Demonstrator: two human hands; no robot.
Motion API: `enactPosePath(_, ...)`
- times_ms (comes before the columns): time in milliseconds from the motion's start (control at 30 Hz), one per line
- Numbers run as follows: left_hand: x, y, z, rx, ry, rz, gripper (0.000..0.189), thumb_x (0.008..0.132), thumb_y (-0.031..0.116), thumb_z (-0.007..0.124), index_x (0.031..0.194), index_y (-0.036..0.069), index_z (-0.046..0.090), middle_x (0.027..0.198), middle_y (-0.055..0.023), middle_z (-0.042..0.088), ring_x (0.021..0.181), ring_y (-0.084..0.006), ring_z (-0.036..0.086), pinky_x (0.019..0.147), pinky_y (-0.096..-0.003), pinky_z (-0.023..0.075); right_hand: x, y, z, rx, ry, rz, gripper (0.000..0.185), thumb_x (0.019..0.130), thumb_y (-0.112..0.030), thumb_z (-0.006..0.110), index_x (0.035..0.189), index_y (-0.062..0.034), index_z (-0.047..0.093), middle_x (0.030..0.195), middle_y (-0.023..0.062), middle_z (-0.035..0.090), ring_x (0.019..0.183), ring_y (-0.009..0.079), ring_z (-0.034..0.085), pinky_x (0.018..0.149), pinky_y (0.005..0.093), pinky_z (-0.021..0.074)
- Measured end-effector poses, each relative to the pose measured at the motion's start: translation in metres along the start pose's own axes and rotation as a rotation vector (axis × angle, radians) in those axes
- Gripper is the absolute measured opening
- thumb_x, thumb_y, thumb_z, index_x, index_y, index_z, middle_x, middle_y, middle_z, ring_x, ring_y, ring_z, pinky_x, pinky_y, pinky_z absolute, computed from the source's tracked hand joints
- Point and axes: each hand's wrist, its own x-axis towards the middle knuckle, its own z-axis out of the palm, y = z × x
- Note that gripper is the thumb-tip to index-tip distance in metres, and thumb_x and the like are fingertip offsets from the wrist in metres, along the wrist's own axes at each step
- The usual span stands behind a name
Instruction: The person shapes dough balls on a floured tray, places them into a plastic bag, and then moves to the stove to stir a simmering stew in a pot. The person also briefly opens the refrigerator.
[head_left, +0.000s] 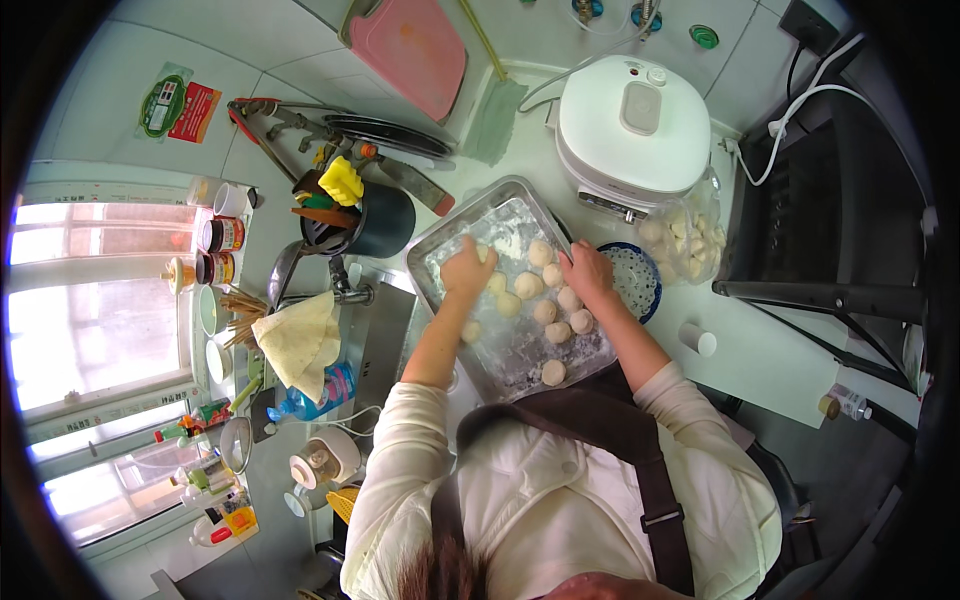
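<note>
A rectangular metal tray (499, 384) dusted with white flour lies tilted before me, partly over the sink edge. Several round dough balls (529, 286) rest in it, mostly towards the right side. My left hand (466, 271) is over the upper left part of the tray, its fingers at a pale dough piece (481, 253); whether they grip it is hidden. My right hand (589, 271) holds the tray's right rim, thumb towards the inside. Beside that hand, a blue-rimmed patterned bowl (634, 281) stands on the counter, partly covered by my forearm.
A white electric cooker (634, 135) stands behind the tray, with a clear plastic bag of pale pieces (691, 244) beside it. Left are a dark utensil holder (386, 221), a faucet (352, 291) and a blue bottle (319, 394). A white cup (697, 340) lies at the right.
</note>
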Motion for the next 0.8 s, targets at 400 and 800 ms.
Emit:
enactPosePath(400, -0.013, 0.021, 0.008, -0.004, 0.051, -0.079, 0.058, 0.083, 0.056, 0.049, 0.109, 0.005, 0.048, 0.072, -0.0209, 0.066, 0.068, -0.0389, 0.065, 0.064, -0.049, 0.0495, -0.001, -0.004, 0.006, 0.116, -0.056, 0.1, 0.029, 0.086, -0.029, 0.06, 0.077, -0.0021, 0.059, 0.076, 0.0207, 0.063, 0.074, 0.0403, 0.062, 0.065, 0.0487, 0.0493)
enactPosePath(800, -0.053, 0.017, -0.01, -0.474, 0.255, -0.17, 0.047, 0.088, 0.05, 0.051, 0.107, 0.007, 0.049, 0.08, -0.0213, 0.066, 0.071, -0.0394, 0.065, 0.066, -0.0471, 0.049, -0.006, -0.008, 0.018, 0.122, -0.059, 0.073, 0.027, 0.086, -0.028, 0.061, 0.08, -0.0015, 0.057, 0.073, 0.0204, 0.063, 0.071, 0.0408, 0.062, 0.063, 0.0502, 0.0492)
